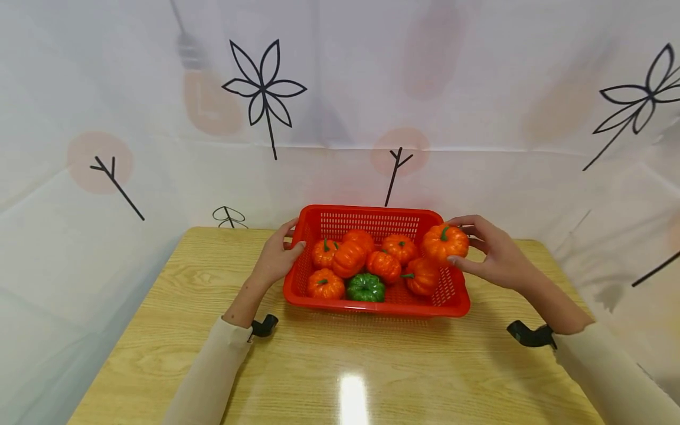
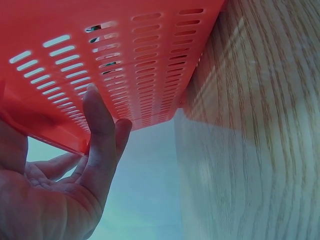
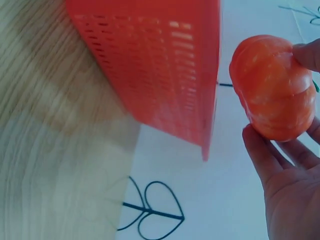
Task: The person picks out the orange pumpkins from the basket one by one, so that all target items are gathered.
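An orange toy pumpkin (image 1: 444,243) with a green stem is held between the thumb and fingers of my right hand (image 1: 496,255), above the right rim of a red plastic basket (image 1: 372,307). In the right wrist view the pumpkin (image 3: 272,87) is raised beside the basket's slotted side wall (image 3: 150,60). My left hand (image 1: 276,255) grips the basket's left rim, thumb on top; the left wrist view shows its fingers (image 2: 99,117) against the outer slotted wall. Inside lie several orange pumpkins (image 1: 349,258) and a green pumpkin (image 1: 366,288) near the front.
The basket stands on a light wood-grain table (image 1: 319,360), near its back edge. Behind hangs a white cloth (image 1: 340,106) printed with black leaf shapes and pale blotches. Black wrist straps (image 1: 531,334) show at both sleeves.
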Available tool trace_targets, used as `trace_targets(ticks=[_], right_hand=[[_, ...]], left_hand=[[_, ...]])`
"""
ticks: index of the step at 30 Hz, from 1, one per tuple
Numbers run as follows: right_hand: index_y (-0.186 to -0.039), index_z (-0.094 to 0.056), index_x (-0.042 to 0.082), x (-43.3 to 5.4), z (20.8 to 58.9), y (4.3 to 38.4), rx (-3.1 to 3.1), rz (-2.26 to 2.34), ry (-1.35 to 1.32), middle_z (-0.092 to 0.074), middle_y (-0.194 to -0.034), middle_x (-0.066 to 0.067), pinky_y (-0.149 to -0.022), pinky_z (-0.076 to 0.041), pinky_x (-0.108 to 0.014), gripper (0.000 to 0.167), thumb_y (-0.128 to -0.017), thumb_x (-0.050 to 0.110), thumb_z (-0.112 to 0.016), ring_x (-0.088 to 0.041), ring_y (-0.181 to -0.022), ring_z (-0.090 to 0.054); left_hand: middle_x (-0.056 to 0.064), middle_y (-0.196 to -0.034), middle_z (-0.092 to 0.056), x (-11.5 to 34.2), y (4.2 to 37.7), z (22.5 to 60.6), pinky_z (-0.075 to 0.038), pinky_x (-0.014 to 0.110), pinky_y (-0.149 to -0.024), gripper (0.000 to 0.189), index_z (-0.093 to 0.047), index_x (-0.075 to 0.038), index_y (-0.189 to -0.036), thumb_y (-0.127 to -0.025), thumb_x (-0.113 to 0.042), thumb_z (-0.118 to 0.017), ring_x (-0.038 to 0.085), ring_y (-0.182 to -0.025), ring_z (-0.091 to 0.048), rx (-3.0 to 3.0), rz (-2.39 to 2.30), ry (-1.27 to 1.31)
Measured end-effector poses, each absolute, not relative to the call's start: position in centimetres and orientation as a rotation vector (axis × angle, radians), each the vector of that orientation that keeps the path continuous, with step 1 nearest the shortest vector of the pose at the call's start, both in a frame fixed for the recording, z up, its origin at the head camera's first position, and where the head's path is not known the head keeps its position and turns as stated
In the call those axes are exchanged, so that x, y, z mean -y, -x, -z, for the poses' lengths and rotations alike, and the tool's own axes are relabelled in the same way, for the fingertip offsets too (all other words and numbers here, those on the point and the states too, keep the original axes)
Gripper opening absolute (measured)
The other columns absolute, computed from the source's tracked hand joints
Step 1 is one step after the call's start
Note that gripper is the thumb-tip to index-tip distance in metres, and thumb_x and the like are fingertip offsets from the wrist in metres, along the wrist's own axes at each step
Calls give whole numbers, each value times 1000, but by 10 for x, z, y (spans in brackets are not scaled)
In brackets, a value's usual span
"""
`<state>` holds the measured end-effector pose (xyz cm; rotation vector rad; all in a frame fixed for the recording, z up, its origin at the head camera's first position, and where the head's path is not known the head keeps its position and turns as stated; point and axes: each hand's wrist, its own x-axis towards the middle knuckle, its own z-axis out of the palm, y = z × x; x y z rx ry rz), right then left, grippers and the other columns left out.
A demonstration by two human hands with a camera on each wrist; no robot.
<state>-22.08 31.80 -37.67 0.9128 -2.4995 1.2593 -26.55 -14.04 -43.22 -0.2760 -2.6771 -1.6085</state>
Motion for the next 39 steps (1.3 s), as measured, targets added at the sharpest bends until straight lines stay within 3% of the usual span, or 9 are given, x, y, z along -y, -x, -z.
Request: trace_targets(ticks=[21, 36, 39], right_hand=[[-142, -44, -7, -349, 387, 239, 2519, -1292, -622, -51, -139, -18, -93, -48, -5, 62, -89, -8, -78, 5, -117, -55], [-148, -37, -8, -371, 406, 249, 2577, -1304, -369, -45, -146, -22, -89, -45, -1, 63, -98, 5, -74, 3, -116, -47], [-149, -35, -10, -376, 411, 251, 2598, -1321, -310, -43, -147, -24, -87, -45, -1, 63, -101, 9, -72, -5, -119, -48]], left_hand=[[19, -140, -57, 141, 266, 435, -65, 47, -84, 63, -38, -13, -164, -107, -17, -62, 37, -113, -69, 2666, 1623, 295], [19, -138, -57, 142, 265, 435, -65, 46, -83, 63, -38, -14, -165, -107, -18, -62, 36, -111, -69, 2659, 1639, 293], [18, -139, -57, 142, 265, 435, -65, 45, -83, 63, -38, -14, -165, -107, -18, -62, 36, -111, -68, 2658, 1646, 297]])
